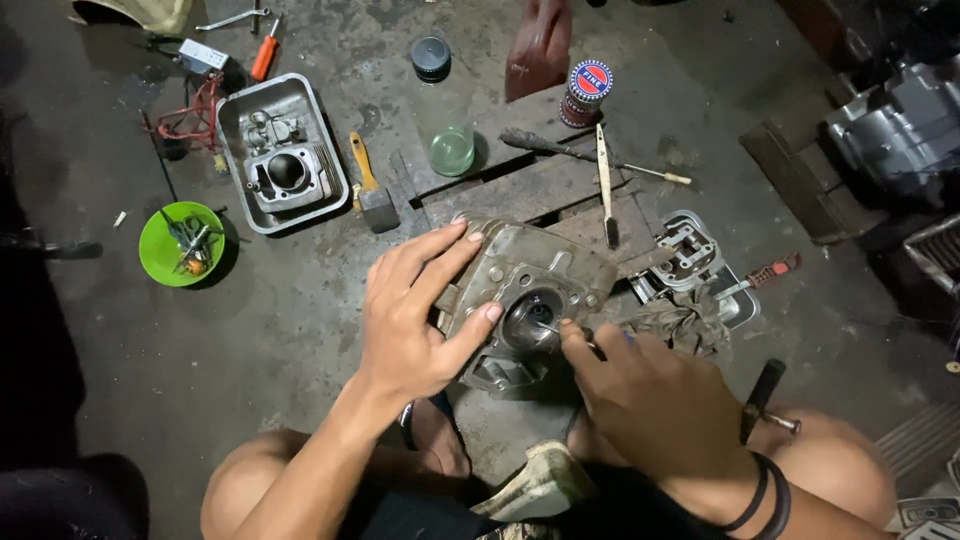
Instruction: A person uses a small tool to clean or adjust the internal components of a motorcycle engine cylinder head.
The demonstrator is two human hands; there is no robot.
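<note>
A grey metal engine cylinder head [525, 275] lies on the concrete floor in front of my knees. My left hand [415, 315] is spread over its left side, fingers on the top edge and thumb by the round port. My right hand [650, 395] pinches a thin metal tool [552, 325] whose tip pokes into that port. A black band circles my right wrist.
A metal tray [232, 120] with an engine cylinder sits at the upper left, a green bowl [160, 262] of small parts beside it. A paintbrush [372, 195], clear bottle [445, 110], small can [585, 92], brushes, wooden planks [520, 185], a second tray [745, 305] and a hammer [760, 400] surround the work.
</note>
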